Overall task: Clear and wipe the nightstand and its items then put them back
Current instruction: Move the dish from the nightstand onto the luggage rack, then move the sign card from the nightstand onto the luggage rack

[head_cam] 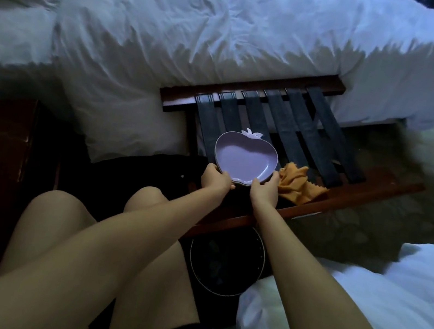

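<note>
My strapped wooden rack (327, 131) beside the bed (203, 33) carried the purple apple-shaped dish (244, 158) and, just beside it, a crumpled orange cloth (297, 185).

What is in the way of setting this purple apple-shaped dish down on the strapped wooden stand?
Nothing visible. Both hands hold the purple apple-shaped dish over bare black straps; the crumpled orange cloth lies just right of it, beside the right hand.

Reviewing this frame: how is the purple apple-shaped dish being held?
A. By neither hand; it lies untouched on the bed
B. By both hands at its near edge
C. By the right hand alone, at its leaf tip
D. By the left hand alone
B: the left hand and the right hand both grip the near rim of the purple apple-shaped dish, over the strapped wooden rack, beside the orange cloth.
</note>
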